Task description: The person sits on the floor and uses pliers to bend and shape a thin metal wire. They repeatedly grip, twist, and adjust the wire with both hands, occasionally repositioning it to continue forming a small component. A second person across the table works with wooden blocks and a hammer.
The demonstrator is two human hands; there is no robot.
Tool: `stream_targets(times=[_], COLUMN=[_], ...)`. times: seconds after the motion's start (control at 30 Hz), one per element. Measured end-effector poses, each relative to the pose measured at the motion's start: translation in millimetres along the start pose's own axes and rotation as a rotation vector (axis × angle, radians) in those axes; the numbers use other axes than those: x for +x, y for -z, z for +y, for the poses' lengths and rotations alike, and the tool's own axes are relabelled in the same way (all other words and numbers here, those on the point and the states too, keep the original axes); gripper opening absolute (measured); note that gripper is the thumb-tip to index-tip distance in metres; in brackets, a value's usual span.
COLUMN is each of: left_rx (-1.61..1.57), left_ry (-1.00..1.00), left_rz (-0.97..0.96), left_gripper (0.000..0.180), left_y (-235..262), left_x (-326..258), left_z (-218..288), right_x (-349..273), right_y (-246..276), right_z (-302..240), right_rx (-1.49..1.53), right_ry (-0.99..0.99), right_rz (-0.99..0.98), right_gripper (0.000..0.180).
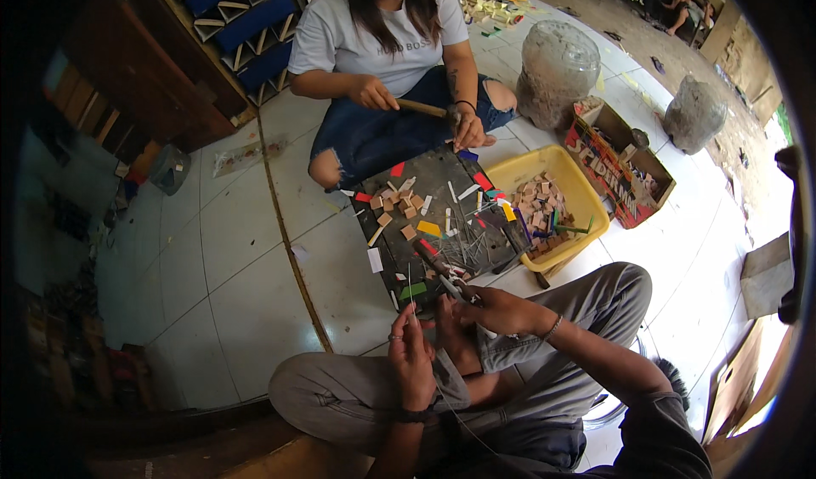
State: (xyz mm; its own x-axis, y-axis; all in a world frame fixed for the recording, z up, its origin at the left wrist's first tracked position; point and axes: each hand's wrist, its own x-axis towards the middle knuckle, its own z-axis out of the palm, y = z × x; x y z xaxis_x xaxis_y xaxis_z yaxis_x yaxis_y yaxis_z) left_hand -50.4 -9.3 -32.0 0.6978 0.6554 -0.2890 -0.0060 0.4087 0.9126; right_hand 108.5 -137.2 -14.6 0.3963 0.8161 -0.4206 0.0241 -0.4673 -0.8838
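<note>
Head view: nearest, the person sits cross-legged in faded grey trousers (340,390). The left hand (412,360) has its fingers pinched narrow on a thin, pale, straight stick (410,290), which points up toward 12 o'clock by the near edge of the board. At 2 o'clock from that hand, the right hand (503,311) has its fingers curled around a grey metal tool (451,289); I cannot tell what kind.

At 12 o'clock from the left hand lies a dark, flat wooden board (395,254). On it are a flat green piece (414,290) close to the stick, a messy pile of thin grey wires (476,248) and small tan wooden blocks (409,232).

At 3 o'clock from the board sits a yellow plastic basin (586,198) with more tan blocks inside. At 2 o'clock from the basin is an open red and black cardboard box (616,173).

At 12 o'clock past the board, a co-worker in a white shirt (374,33) grips a stick-like wooden handle (422,107) with one hand (374,93). Behind the basin stands a big, cloudy, see-through plastic bag (557,71).
</note>
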Motion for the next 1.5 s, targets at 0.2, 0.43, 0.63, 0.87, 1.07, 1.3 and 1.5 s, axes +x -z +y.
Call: stream_targets(times=[0.2, 0.43, 0.63, 0.87, 1.07, 1.3, 1.5], left_rx=[-0.006, -0.001, 0.037, 0.075, 0.065, 0.048, 0.074], left_ry=[0.046, 0.049, 0.041, 0.042, 0.044, 0.08, 0.067], left_rz=[0.114, 0.08, 0.068, 0.061, 0.049, 0.086, 0.076], left_gripper=[0.035, 0.035, 0.035, 0.035, 0.035, 0.033, 0.033], left_y=[-4, -8, -7, -7, -7, -6, -5], left_x=[3, 3, 4, 3, 4, 4, 4], left_z=[11, 8, 8, 5, 2, 1, 1], right_x=[-21, -33, -26, -28, -25, -27, -30], right_y=[-22, -40, -48, -51, -54, -54, -52], right_z=[1, -1, 4, 6, 7, 3, 0], right_rx=[-0.164, -0.066, 0.003, 0.052, 0.016, -0.016, -0.027], right_ry=[-0.071, -0.031, 0.027, -0.009, -0.005, 0.02, 0.053], right_rz=[0.062, 0.035, 0.077, 0.055, 0.046, 0.066, 0.083], right_gripper=[0.056, 0.062, 0.061, 0.064, 0.072, 0.072, 0.064])
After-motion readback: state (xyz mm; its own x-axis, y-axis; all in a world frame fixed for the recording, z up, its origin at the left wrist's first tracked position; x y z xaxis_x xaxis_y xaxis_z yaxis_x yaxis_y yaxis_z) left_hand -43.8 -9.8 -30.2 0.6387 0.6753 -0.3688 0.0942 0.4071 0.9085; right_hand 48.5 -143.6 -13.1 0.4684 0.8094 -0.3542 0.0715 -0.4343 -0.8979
